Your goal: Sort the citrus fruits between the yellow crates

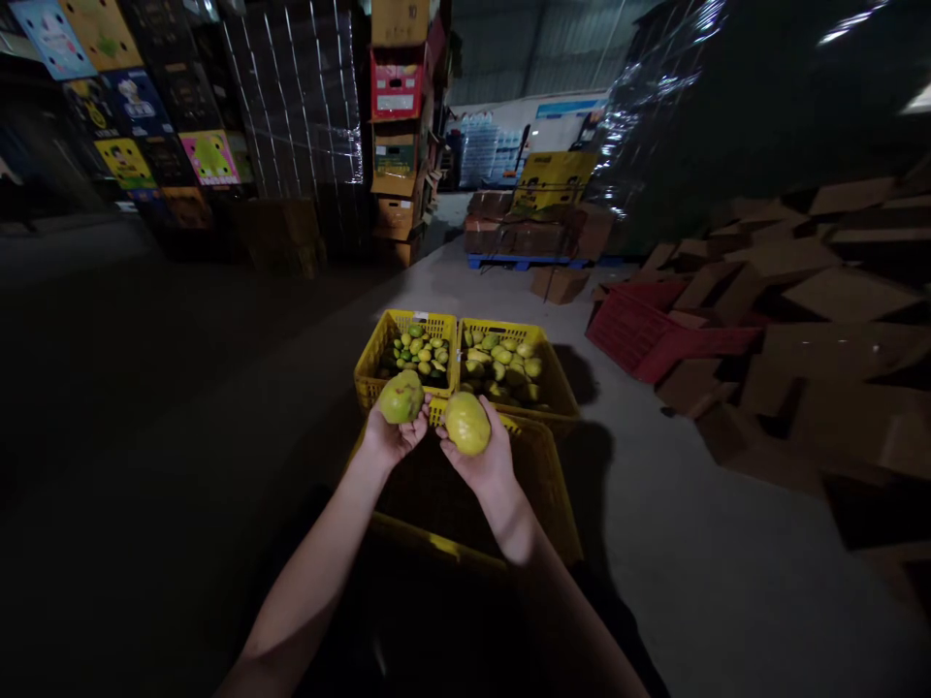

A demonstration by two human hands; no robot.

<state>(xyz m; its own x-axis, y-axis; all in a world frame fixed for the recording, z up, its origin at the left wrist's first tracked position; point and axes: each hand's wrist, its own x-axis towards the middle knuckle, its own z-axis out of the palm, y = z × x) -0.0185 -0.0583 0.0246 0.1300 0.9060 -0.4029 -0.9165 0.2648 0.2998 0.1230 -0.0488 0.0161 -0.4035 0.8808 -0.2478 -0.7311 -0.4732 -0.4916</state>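
My left hand [397,434] holds a green fruit [401,397] with brownish marks, palm up. Close beside it, my right hand [489,456] has its fingers round a yellow fruit [467,424]. Both fruits are held above a large yellow crate [549,475] whose inside is dark. Just beyond stand two more yellow crates side by side. The left crate [369,364] contains small green and yellow fruits [425,356]. In the right crate [557,383] lie larger yellow-green fruits [515,373].
A red crate [632,330] and a heap of flattened cardboard [836,339] lie on the right. Stacked boxes [397,87] rise behind. Farther back, a blue pallet [528,262] bears cartons, with a small cardboard box [559,284] before it.
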